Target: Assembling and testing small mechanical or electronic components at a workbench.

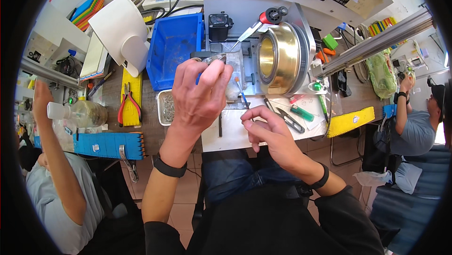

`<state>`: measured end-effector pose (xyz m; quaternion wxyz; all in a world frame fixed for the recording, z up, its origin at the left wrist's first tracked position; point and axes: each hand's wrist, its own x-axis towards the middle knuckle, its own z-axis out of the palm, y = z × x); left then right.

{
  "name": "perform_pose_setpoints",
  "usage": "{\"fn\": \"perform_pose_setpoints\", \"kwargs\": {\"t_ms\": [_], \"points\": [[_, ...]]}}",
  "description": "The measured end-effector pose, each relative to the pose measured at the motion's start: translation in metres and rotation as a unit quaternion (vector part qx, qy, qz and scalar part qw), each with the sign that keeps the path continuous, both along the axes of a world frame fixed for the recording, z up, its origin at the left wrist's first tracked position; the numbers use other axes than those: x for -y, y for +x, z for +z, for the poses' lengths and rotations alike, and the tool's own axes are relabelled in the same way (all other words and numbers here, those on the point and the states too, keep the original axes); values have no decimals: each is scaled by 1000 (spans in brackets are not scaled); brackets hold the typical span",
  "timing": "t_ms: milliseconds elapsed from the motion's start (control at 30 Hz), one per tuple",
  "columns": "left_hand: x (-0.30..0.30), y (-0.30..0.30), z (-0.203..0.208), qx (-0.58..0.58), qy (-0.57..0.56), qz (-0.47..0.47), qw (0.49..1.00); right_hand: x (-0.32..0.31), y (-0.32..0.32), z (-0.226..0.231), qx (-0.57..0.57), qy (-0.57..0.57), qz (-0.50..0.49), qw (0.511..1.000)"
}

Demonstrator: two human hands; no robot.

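My left hand (200, 92) is closed over the front of the machine, fingers bunched near a small dark metal piece (221, 59). What lies between its fingertips is hidden. Lower and to the right, my right hand (270, 135) has its fingers curled around the lower end of a slender brush with a blue handle (244, 99). The brush slants up toward a clear plastic-covered block (233, 88). A big brass-coloured ring (278, 57) sits on the machine to the right. Close by, black scissors (290, 121) and a green lighter (302, 113) lie on a white sheet (226, 141).
A blue bin (157, 62) and a tray of small metal parts (165, 107) stand left of my left hand. Red-handled pliers (127, 106) rest on a yellow strip, near a clear bottle (87, 113). Co-workers sit on both sides. A red thread spool (270, 16) is mounted above.
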<state>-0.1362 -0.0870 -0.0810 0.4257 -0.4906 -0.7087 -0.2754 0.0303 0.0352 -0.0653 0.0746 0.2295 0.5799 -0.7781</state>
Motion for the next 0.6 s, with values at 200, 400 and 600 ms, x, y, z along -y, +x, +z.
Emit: {"fn": "perform_pose_setpoints", "kwargs": {"t_ms": [200,400,600], "points": [[-1,2,-6,-9,26,19,999,-21,13,-1,21,72,26,997],[0,3,-6,-1,43,27,999,-36,15,-6,25,143,29,989],[0,3,-6,-1,33,23,999,-40,12,-15,-25,382,63,922]]}}
